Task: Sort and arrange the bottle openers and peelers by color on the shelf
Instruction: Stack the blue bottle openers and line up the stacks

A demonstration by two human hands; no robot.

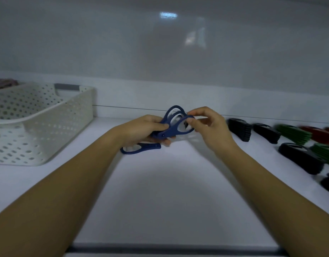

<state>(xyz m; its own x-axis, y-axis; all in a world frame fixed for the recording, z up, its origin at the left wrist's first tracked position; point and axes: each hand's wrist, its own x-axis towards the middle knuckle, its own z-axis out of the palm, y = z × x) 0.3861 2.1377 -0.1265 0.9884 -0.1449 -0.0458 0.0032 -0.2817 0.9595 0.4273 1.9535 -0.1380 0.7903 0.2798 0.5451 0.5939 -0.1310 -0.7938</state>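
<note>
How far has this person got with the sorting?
Done: black tools, green tools and red tools lie grouped at right on the shelf. In hand: the left hand grips a blue bunch, the right hand pinches one loop. Left: placing these and the loose blue piece.

What I count on my shelf [160, 191]
One basket [54, 130], four black peelers [239, 129], two green peelers [294, 135], two red peelers [318, 135], roughly four blue openers [175, 129].

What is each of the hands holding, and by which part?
The left hand grips a bunch of dark blue plastic loop-shaped openers by their narrow solid ends; the right hand pinches the front one's loop rim.
</note>
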